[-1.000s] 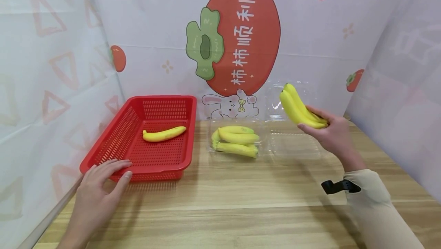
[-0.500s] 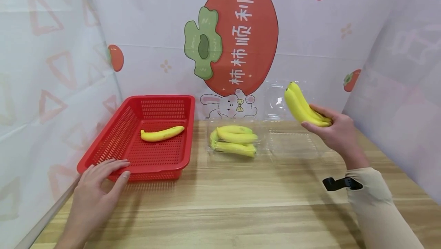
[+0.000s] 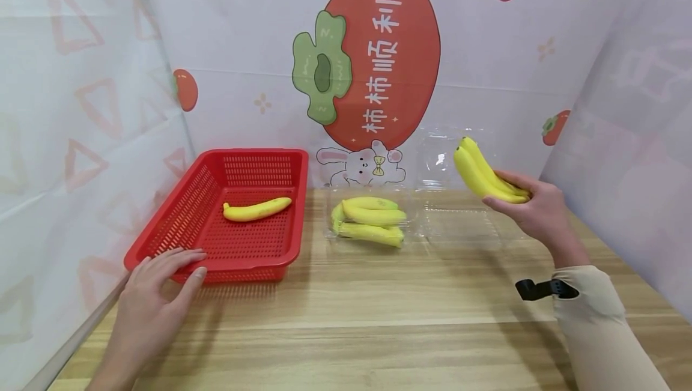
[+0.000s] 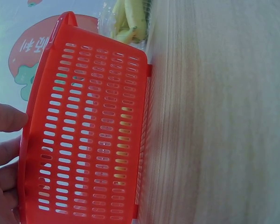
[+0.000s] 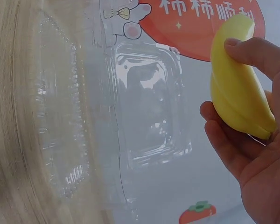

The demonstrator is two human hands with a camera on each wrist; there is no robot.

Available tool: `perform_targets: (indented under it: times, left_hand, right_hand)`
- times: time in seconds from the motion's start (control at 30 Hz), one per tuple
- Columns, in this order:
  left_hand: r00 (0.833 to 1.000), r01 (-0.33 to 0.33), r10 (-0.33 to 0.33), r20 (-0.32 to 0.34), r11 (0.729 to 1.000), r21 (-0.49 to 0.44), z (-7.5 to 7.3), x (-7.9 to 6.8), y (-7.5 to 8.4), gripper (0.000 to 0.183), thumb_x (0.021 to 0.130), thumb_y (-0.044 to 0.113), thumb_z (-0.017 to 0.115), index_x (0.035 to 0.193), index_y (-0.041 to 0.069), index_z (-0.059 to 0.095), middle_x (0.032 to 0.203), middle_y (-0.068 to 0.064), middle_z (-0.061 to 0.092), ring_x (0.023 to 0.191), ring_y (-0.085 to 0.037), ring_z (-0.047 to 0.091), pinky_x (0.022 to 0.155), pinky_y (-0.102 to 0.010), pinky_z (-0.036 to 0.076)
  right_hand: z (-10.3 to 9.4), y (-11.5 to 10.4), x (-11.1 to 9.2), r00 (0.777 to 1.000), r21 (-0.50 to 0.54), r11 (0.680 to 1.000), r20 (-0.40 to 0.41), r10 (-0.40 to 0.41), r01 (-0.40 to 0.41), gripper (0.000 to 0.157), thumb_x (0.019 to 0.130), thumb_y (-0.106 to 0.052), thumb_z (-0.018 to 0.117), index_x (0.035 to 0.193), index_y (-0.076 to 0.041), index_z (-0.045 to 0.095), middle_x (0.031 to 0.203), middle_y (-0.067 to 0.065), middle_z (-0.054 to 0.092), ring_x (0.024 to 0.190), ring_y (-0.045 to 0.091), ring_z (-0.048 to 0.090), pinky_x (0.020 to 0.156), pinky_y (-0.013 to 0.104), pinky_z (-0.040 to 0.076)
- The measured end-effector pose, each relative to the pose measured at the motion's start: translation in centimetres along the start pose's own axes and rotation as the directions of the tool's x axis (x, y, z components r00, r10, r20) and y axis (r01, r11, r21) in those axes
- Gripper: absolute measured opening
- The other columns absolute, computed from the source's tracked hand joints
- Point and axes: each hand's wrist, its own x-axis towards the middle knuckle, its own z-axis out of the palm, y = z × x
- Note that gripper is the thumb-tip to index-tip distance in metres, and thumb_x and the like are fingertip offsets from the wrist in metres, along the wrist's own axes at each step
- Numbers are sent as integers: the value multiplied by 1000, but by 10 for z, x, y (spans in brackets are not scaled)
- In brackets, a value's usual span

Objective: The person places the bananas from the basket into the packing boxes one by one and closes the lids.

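My right hand (image 3: 543,214) grips a pair of yellow bananas (image 3: 486,178) by one end. They are raised above an open clear plastic clamshell box (image 3: 459,226), whose lid stands up behind it. In the right wrist view the thumb presses the bananas (image 5: 238,79) from above, with fingers beneath. At the lower left, my left hand (image 3: 154,301) rests on the near rim of a red plastic basket (image 3: 245,266), fingers extended over it and thumb outside. One banana (image 3: 256,209) lies inside the basket.
A second clear box (image 3: 370,223), with several bananas in it, stands between the basket and the open box. Printed cloth (image 3: 243,48) hangs behind and at both sides. Below everything is a wood-grain table (image 3: 346,331).
My right hand has moved a little to the right and slightly down, still holding the bananas. The left hand stays on the basket rim.
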Motion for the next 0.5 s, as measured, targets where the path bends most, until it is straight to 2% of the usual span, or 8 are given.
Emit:
perform_targets:
  times: [0.1, 0.23, 0.3, 0.4, 0.47, 0.5]
  left_hand:
    - [1000, -4, 4, -1, 1000, -2, 0, 0, 0, 32, 102, 24, 72, 132, 12, 73, 138, -21, 70, 133, -44, 53, 131, -68, 18]
    - [1000, 3, -3, -4, 1000, 3, 0, 0, 0, 32, 101, 24, 73, 131, 13, 73, 138, -20, 70, 133, -43, 52, 126, -71, 25]
    - [1000, 5, -5, -8, 1000, 7, 0, 0, 1, 32, 100, 23, 74, 131, 13, 73, 137, -19, 71, 133, -42, 52, 119, -71, 31]
    - [1000, 11, -11, -7, 1000, 13, 0, -1, 2, 33, 100, 23, 74, 131, 14, 73, 137, -18, 71, 132, -41, 51, 111, -70, 36]
    - [1000, 15, -15, -7, 1000, 18, 0, -1, 2, 33, 100, 23, 75, 131, 14, 74, 137, -17, 71, 132, -41, 51, 107, -68, 38]
    - [1000, 16, -16, -6, 1000, 19, 0, -1, 2, 33, 100, 23, 75, 131, 14, 74, 137, -17, 71, 132, -41, 51, 106, -68, 38]
  right_hand:
    - [-2, 3, 0, 1000, -15, 1000, 9, 0, 0, 62, 87, -38, 89, 144, -21, 68, 104, -41, 56, 87, 3, 52, 65, 14, 44]
    - [-3, 6, 0, 1000, -31, 1000, 21, 1, 0, 63, 87, -39, 88, 144, -20, 68, 110, -30, 62, 87, 3, 53, 65, 15, 45]
    - [-3, 9, 0, 999, -43, 999, 38, 11, -10, 64, 88, -40, 88, 145, -20, 67, 116, -17, 69, 88, 4, 52, 64, 16, 45]
    - [-2, 12, 0, 996, -62, 998, 83, 32, -27, 66, 89, -42, 86, 147, -21, 65, 128, 8, 71, 90, 8, 51, 63, 19, 46]
    - [-1, 14, 1, 993, -74, 997, 111, 41, -33, 67, 89, -44, 86, 149, -22, 64, 132, 16, 70, 91, 11, 51, 63, 21, 45]
    - [0, 15, 1, 991, -79, 996, 125, 42, -32, 68, 89, -45, 86, 149, -22, 63, 133, 17, 70, 91, 12, 50, 63, 22, 45]
